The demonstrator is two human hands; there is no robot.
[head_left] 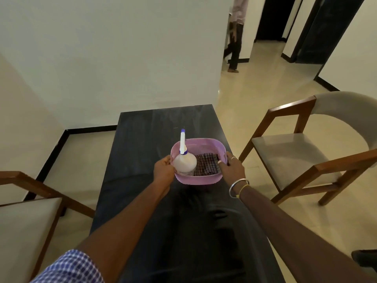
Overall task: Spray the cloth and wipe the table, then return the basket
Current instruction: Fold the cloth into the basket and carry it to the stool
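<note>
A pink plastic basket (204,144) is over the middle of the dark table (142,152). Inside it lies a white spray bottle (185,162) with a long white nozzle and blue tip, pointing away from me. A checked cloth (206,164) is folded in the basket's right half. My left hand (163,168) grips the basket's left rim. On the right rim is my right hand (232,167), with bangles on its wrist. I cannot tell whether the basket rests on the table or is slightly lifted.
A wooden chair with a grey seat (302,158) stands right of the table, another chair (26,217) at the left. A white wall rises behind the table's far end. A person (234,37) walks in the hallway at the back right.
</note>
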